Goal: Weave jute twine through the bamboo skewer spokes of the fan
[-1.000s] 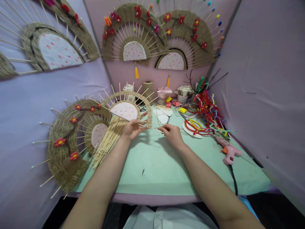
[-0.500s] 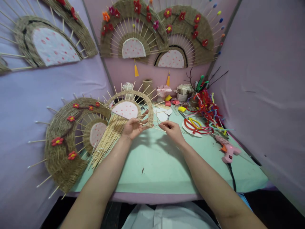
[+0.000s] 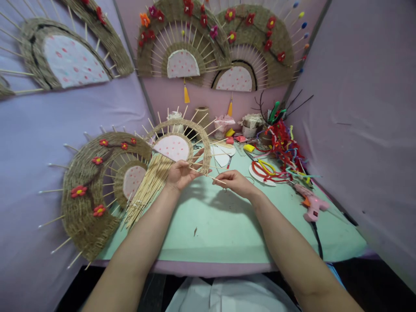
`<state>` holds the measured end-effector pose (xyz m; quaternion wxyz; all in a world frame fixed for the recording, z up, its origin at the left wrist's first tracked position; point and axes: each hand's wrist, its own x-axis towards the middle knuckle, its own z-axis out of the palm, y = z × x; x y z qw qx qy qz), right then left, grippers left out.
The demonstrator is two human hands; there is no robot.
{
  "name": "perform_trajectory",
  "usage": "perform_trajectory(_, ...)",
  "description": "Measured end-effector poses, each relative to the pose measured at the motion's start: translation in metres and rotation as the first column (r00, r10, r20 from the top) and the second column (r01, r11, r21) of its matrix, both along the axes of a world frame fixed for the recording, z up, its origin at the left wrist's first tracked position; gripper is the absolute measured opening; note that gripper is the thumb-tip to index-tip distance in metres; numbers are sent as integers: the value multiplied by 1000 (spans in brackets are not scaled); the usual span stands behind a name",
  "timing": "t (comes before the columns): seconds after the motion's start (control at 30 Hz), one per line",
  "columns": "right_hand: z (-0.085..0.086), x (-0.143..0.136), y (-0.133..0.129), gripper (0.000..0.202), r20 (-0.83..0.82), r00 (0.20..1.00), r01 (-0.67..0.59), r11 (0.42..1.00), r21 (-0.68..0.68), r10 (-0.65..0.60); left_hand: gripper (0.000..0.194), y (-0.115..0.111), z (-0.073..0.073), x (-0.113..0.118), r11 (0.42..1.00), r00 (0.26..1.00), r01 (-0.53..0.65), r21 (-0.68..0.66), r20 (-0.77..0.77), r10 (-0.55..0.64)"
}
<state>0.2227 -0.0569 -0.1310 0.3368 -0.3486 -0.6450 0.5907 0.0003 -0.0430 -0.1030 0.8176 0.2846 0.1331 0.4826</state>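
Note:
A small fan of wooden sticks (image 3: pixel 172 146), with a dotted half-round centre and a woven twine band (image 3: pixel 205 149), is held up over the table. My left hand (image 3: pixel 185 173) grips its lower edge, the fingers partly behind the band. At the fan's lower right corner, my right hand (image 3: pixel 232 181) is closed in a pinch beside the end of the lowest stick; thin twine seems to be between its fingers, too fine to make out well.
A bundle of sticks (image 3: pixel 146 190) and a large woven fan (image 3: pixel 84 195) lie at the left. On the right are a pink glue gun (image 3: pixel 312 203), yellow-handled scissors (image 3: pixel 266 167) and red pipe cleaners (image 3: pixel 282 141). Jars and a twine spool (image 3: pixel 202 118) stand behind.
My right hand has shifted slightly down and left, close to the lowest stick's end. The small fan is tilted a little differently in my left hand.

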Motion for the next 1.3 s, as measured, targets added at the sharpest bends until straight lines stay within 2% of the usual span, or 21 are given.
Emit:
perform_trajectory(0.53, -2, 3, 0, 20, -200, 975, -114, 988, -101, 93, 66, -1, -1, 4, 1000, 1000, 24, -2, -11, -24)
perform_trajectory(0.67, -2, 2, 0, 20, -197, 973, -142, 986, -84, 123, 67, -1, -2, 4, 999, 999, 43, -12, -24, -44)
perform_trajectory(0.9, -2, -5, -2, 25, -162, 986, -63, 994, -91, 47, 64, -3, -4, 5, 996, 994, 93, -9, -49, -93)
perform_trajectory(1.03, 1, -7, -5, 28, -187, 982, -66, 990, -126, 41, 64, -2, -6, 6, 992, 990, 127, 10, -59, -127)
perform_trajectory(1.3, 0, -7, -4, 28, -217, 971, -132, 978, -164, 95, 68, 0, -10, 7, 997, 996, 75, 14, -40, -75)
